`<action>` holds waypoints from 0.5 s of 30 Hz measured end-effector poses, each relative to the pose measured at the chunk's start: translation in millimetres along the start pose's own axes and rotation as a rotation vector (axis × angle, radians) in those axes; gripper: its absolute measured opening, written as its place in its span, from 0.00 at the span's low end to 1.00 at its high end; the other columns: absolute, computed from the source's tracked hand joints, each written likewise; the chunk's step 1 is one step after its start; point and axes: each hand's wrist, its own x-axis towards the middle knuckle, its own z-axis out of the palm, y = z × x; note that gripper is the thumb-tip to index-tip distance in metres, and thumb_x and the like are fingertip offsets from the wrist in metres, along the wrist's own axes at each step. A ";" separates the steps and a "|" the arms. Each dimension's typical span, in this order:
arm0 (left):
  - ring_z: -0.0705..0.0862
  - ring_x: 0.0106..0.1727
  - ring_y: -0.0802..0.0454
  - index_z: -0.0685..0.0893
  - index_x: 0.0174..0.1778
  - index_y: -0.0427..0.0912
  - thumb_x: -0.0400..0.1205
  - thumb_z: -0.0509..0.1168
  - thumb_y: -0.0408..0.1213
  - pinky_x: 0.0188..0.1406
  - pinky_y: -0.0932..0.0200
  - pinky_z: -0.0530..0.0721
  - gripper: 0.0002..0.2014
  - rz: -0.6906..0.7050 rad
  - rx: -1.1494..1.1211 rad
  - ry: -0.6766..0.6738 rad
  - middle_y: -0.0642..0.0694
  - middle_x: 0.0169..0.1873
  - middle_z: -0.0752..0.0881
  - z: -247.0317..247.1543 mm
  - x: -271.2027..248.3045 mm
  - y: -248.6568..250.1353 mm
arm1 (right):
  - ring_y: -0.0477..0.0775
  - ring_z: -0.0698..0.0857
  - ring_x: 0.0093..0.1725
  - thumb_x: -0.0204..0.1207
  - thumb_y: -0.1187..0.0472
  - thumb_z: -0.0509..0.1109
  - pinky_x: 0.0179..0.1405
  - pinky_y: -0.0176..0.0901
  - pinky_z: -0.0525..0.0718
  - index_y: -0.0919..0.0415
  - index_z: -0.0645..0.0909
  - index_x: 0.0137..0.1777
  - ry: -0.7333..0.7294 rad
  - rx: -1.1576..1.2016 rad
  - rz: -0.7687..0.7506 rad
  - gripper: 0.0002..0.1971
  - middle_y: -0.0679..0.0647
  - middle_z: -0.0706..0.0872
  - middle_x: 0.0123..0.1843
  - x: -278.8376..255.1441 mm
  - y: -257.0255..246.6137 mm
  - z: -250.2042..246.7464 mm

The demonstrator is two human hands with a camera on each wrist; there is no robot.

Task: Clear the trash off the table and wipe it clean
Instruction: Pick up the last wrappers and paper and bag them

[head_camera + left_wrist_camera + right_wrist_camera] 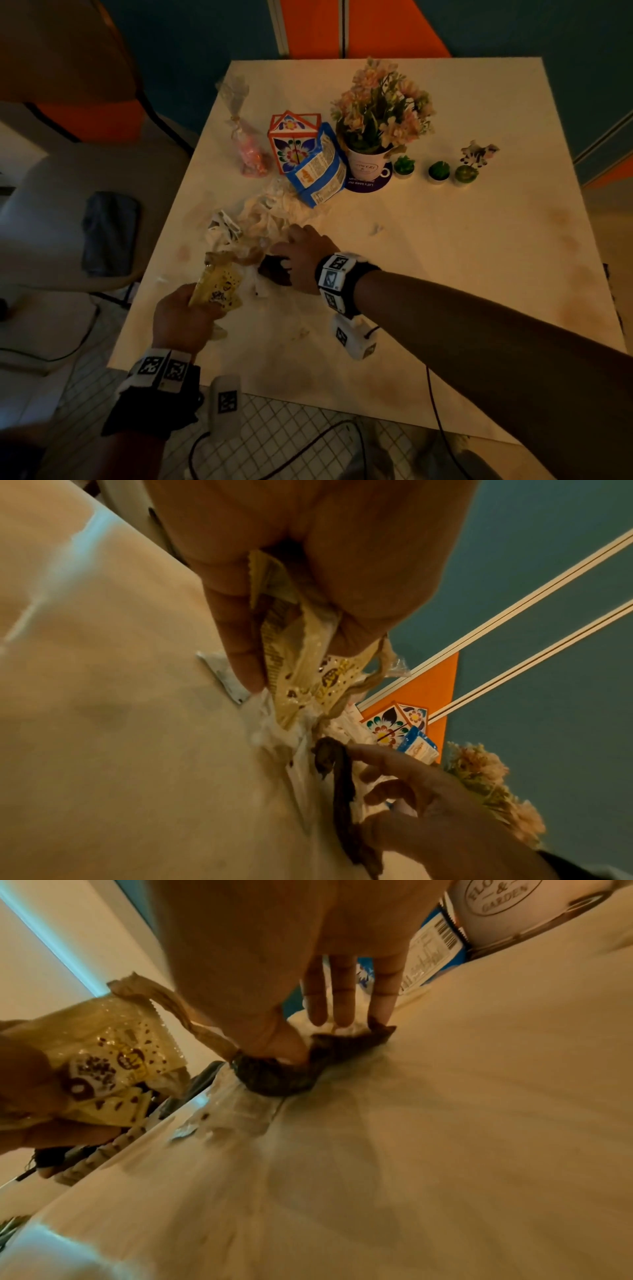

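Note:
A yellow spotted snack wrapper (217,284) (308,680) (113,1053) is gripped in my left hand (191,315) just above the near left part of the white table (445,274). To its right, my right hand (294,253) reaches down onto a dark brown crumpled wrapper (274,272) (339,777) (281,1074). Its thumb and fingers (342,1001) close round that wrapper on the tabletop. Crumpled white tissues and plastic (267,216) lie heaped just beyond both hands. Crumbs and stains mark the tabletop.
Behind the heap stand a blue snack bag (318,168), a floral carton (293,144), a pink candy bag (250,150) and a potted flower bunch (373,137). Small green plants (438,171) sit to the right. A chair (85,233) stands left of the table.

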 end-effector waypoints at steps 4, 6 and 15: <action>0.86 0.31 0.39 0.84 0.50 0.37 0.72 0.69 0.23 0.20 0.51 0.86 0.12 0.060 0.136 0.057 0.35 0.37 0.87 -4.6 1.9 -7.7 | 0.67 0.60 0.76 0.77 0.36 0.60 0.68 0.64 0.70 0.43 0.74 0.72 -0.044 -0.084 -0.079 0.25 0.56 0.54 0.83 0.9 -0.5 14.5; 0.84 0.34 0.36 0.79 0.46 0.43 0.71 0.67 0.23 0.29 0.45 0.87 0.12 0.142 0.277 0.074 0.36 0.37 0.85 -5.3 4.1 -9.9 | 0.67 0.61 0.75 0.77 0.37 0.62 0.66 0.64 0.70 0.44 0.77 0.68 -0.061 -0.123 -0.096 0.22 0.53 0.54 0.84 4.9 -2.7 19.0; 0.81 0.58 0.37 0.59 0.79 0.65 0.73 0.66 0.21 0.45 0.50 0.82 0.46 0.423 0.632 -0.215 0.46 0.67 0.68 13.2 6.9 3.6 | 0.66 0.72 0.66 0.80 0.58 0.68 0.65 0.53 0.77 0.58 0.77 0.70 -0.117 -0.014 -0.046 0.19 0.59 0.67 0.75 12.7 -10.7 25.2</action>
